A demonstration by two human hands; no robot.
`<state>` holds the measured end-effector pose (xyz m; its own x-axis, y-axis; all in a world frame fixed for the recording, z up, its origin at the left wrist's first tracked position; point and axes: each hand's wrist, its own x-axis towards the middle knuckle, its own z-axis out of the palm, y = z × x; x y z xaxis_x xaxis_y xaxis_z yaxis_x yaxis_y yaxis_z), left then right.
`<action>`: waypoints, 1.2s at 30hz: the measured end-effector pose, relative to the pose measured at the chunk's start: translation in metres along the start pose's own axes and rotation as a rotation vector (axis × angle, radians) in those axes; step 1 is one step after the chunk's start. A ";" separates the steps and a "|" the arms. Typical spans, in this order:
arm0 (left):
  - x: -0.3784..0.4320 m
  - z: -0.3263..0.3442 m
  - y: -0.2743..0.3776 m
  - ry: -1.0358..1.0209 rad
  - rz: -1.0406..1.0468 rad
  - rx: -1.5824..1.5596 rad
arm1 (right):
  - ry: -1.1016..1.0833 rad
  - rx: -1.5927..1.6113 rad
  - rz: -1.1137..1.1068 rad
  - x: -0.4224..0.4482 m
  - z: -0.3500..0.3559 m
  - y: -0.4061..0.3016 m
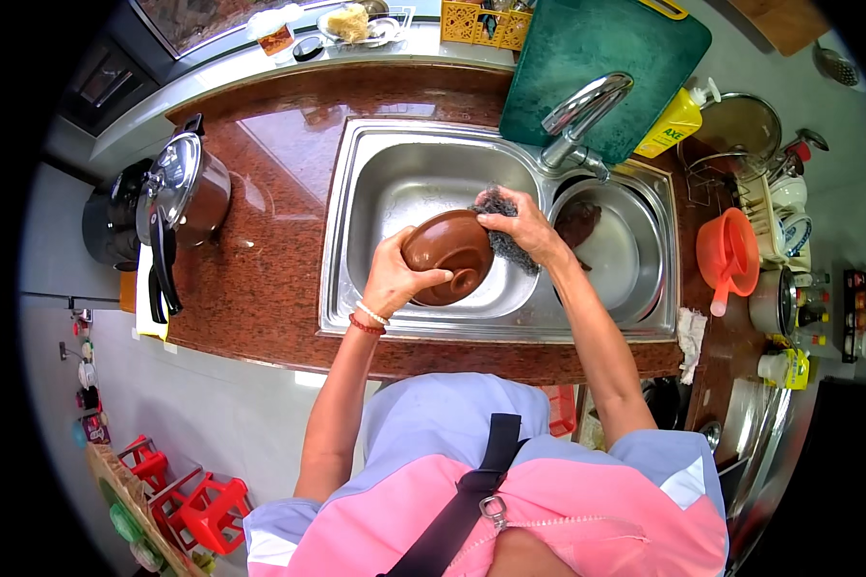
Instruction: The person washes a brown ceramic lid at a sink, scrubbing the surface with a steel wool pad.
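A brown, glossy lid-like piece of cookware with a round knob is tilted over the large basin of a stainless steel sink. My left hand grips its left side, with the thumb beside the knob. In my right hand is a dark grey scouring pad, held at the brown piece's upper right edge. Over the sink's back rim stands a chrome faucet, turned toward the right. The smaller basin holds a round metal pot with cloudy liquid and something dark reddish-brown in it.
A pressure cooker stands on the left counter. Behind the faucet lean a green cutting board and a yellow pump bottle. An orange-red dipper, a dish rack and a white cloth are at the right.
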<state>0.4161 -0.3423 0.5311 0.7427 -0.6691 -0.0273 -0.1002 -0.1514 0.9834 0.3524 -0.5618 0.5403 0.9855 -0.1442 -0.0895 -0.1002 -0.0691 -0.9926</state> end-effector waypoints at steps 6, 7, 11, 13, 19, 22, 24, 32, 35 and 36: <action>-0.001 0.001 0.012 0.041 -0.007 0.146 | 0.052 -0.250 -0.146 -0.002 0.003 -0.009; -0.001 0.001 0.013 0.046 -0.016 0.172 | 0.126 -0.293 -0.195 -0.002 0.004 -0.009; -0.004 0.001 0.007 0.110 0.029 0.107 | 0.267 -0.398 -0.290 -0.010 0.010 -0.016; -0.003 0.001 0.000 0.110 0.022 0.104 | 0.191 -0.501 -0.302 -0.015 0.004 -0.006; 0.001 0.004 0.008 0.043 0.019 0.107 | 0.251 -0.494 -0.397 -0.008 0.025 -0.003; 0.008 0.002 0.007 -0.013 -0.015 0.190 | 0.195 -0.654 -0.564 -0.004 0.044 -0.030; 0.010 0.006 0.005 0.010 0.066 0.186 | 0.140 -0.800 -0.683 -0.006 0.066 -0.037; 0.000 0.008 0.014 0.102 0.061 0.129 | 0.282 -0.594 -0.315 0.006 0.026 -0.006; 0.004 0.003 0.018 0.068 0.081 0.214 | 0.328 -0.483 -0.304 0.003 0.028 -0.007; 0.006 0.002 0.021 0.053 0.079 0.175 | 0.355 -0.471 -0.348 0.001 0.031 -0.012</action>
<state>0.4178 -0.3509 0.5511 0.7611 -0.6456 0.0630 -0.2701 -0.2270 0.9357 0.3589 -0.5302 0.5496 0.8744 -0.3454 0.3408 0.0864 -0.5803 -0.8098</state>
